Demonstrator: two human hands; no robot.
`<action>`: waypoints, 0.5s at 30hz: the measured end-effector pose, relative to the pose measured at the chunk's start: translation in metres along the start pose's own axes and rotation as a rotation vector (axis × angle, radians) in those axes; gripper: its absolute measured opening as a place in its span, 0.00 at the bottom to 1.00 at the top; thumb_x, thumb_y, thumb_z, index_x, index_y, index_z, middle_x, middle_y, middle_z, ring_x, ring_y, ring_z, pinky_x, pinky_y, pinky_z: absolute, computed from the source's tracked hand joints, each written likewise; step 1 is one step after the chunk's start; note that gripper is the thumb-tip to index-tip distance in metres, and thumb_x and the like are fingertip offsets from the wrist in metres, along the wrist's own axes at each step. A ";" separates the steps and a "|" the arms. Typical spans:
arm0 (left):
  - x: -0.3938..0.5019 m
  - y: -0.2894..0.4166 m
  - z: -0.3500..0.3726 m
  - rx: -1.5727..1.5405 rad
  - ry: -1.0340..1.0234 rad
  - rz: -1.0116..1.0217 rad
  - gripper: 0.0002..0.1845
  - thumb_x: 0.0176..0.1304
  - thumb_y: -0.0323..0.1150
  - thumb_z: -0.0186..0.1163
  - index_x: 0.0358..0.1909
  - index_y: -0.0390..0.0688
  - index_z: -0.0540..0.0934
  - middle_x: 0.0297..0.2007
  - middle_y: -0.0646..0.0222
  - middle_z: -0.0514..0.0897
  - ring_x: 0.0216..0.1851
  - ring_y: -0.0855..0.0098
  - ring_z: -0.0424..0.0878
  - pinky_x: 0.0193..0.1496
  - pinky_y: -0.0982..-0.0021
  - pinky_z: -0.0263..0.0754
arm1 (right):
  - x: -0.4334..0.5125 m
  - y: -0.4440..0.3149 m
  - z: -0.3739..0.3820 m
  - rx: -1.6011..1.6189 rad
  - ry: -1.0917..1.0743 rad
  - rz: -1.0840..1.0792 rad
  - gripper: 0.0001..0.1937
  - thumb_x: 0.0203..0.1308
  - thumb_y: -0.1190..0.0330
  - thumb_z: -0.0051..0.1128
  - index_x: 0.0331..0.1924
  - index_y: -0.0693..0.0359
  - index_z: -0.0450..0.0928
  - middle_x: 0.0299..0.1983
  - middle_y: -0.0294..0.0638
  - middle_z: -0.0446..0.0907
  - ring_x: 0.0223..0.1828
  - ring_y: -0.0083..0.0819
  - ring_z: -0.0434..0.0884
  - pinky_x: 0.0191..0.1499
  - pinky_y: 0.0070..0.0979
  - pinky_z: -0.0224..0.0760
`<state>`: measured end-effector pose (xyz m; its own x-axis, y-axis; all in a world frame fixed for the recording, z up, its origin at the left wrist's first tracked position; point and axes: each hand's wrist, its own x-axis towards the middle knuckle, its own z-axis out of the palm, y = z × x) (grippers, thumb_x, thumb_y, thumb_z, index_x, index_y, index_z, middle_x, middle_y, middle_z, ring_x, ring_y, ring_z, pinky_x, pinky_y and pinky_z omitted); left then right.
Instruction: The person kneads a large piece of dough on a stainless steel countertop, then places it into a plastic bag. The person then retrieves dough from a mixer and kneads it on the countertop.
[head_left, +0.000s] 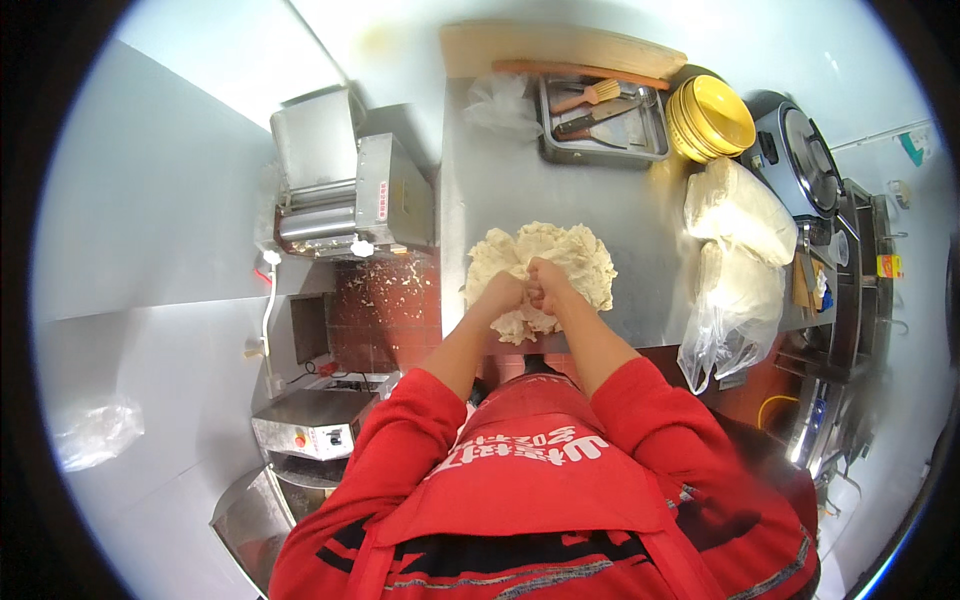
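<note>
A large, rough mass of pale dough (577, 251) lies spread on the steel worktable (495, 180), near its front edge. My left hand (504, 292) is balled into a fist and pressed on the dough's near middle. Right beside it, knuckles close to the left, my right hand (549, 283) is also a fist on the dough. No tool shows in either hand. The undersides of both fists are hidden, so any dough within the fingers cannot be seen.
Behind the dough stands a metal tray (604, 157) with a brush, a knife and a scraper. Yellow bowls (720, 112) are stacked near a large cooker (795, 157). Plastic-wrapped white packs (739, 210) line the table's right side. A roller machine (322, 217) stands left, with crumbs on the red floor (382, 300).
</note>
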<state>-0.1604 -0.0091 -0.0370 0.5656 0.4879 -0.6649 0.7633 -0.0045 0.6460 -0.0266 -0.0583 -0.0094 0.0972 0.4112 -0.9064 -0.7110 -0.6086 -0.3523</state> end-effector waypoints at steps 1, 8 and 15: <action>0.004 0.005 -0.002 0.004 0.024 -0.024 0.09 0.50 0.28 0.63 0.28 0.32 0.86 0.26 0.47 0.85 0.27 0.57 0.85 0.29 0.60 0.77 | 0.004 -0.004 0.001 0.001 -0.025 0.044 0.11 0.56 0.64 0.54 0.21 0.50 0.66 0.15 0.29 0.60 0.13 0.24 0.56 0.18 0.29 0.49; 0.015 0.026 -0.016 0.117 0.065 -0.192 0.08 0.49 0.32 0.67 0.18 0.40 0.86 0.21 0.58 0.86 0.28 0.61 0.87 0.33 0.62 0.79 | 0.024 -0.013 0.017 -0.028 0.150 -0.001 0.08 0.51 0.66 0.56 0.22 0.60 0.71 0.15 0.34 0.61 0.15 0.30 0.62 0.18 0.36 0.55; 0.021 0.042 -0.023 0.124 -0.006 -0.385 0.10 0.47 0.37 0.70 0.24 0.40 0.87 0.26 0.57 0.88 0.33 0.59 0.88 0.36 0.61 0.80 | 0.054 -0.008 0.014 -0.246 0.245 0.032 0.13 0.49 0.65 0.58 0.31 0.68 0.77 0.27 0.47 0.74 0.26 0.40 0.73 0.24 0.45 0.68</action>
<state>-0.1236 0.0208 -0.0153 0.2324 0.4698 -0.8516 0.9515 0.0718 0.2993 -0.0250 -0.0219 -0.0519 0.2629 0.2321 -0.9365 -0.5298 -0.7765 -0.3412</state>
